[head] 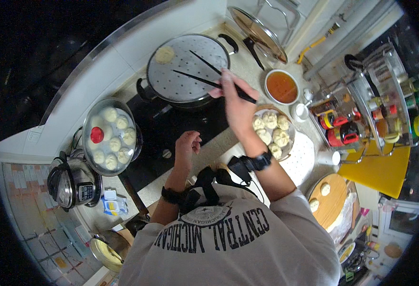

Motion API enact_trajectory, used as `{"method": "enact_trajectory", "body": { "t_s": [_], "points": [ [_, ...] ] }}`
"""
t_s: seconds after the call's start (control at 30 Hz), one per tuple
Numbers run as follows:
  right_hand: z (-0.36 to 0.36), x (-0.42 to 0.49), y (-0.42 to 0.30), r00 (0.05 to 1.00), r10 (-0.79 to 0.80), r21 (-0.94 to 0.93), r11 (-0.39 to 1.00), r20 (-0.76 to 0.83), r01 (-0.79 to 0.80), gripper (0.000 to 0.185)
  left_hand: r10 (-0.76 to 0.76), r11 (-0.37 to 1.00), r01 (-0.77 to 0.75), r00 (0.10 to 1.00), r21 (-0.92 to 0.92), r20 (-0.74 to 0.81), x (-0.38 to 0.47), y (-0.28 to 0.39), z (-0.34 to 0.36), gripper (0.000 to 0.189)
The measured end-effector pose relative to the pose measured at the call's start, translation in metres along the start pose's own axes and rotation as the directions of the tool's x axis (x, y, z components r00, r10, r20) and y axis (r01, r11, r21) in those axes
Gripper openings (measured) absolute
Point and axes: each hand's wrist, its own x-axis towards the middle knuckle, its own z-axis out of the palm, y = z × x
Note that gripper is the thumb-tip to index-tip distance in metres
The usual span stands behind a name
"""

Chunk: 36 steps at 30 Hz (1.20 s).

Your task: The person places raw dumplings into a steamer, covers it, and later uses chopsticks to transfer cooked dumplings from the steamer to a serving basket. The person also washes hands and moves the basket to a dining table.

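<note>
My right hand [236,96] grips a pair of black chopsticks [209,80], whose tips are spread over the perforated metal tray of a steamer pot [195,91]. A single pale dough bun [164,55] sits near the tray's far left edge; nothing is between the chopstick tips. Below the pot, my left hand [188,143] hovers over the black cooktop [159,143], fingers loosely curled and holding nothing visible. Several pleated buns [280,137] rest in a round tray beside my right forearm. At left, more buns [115,144] show through a clear lid with a red knob [97,135].
A bowl of orange-brown liquid [281,87] and a white cup [300,112] stand right of the pot. A glass lid [259,34] leans behind. Further right are a bottle rack [370,107] and a wooden board [333,200] with two buns. An electric cooker [70,182] stands left.
</note>
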Motion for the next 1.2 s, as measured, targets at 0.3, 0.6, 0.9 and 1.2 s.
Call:
{"method": "enact_trajectory", "body": {
  "t_s": [0.3, 0.6, 0.9, 1.2],
  "points": [
    [0.112, 0.045, 0.086, 1.0, 0.026, 0.156, 0.987, -0.002, -0.026, 0.018, 0.007, 0.995, -0.01, 1.0, -0.103, -0.026, -0.005, 0.006, -0.03, 0.015],
    [0.118, 0.061, 0.111, 0.996, -0.085, -0.093, 0.992, 0.039, 0.089, 0.024, 0.022, 0.981, -0.035, 0.997, -0.191, -0.069, -0.002, 0.005, -0.045, 0.015],
    [0.11, 0.081, 0.108, 0.99, 0.091, 0.27, 0.961, -0.104, -0.06, 0.028, 0.019, 0.978, -0.03, 0.998, -0.207, -0.056, 0.004, 0.002, -0.043, 0.013],
    [0.102, 0.093, 0.104, 0.975, 0.163, 0.37, 0.924, -0.153, -0.096, 0.027, 0.271, 0.961, -0.259, 0.954, 0.096, -0.132, -0.002, 0.016, -0.041, 0.012]
  ]
}}
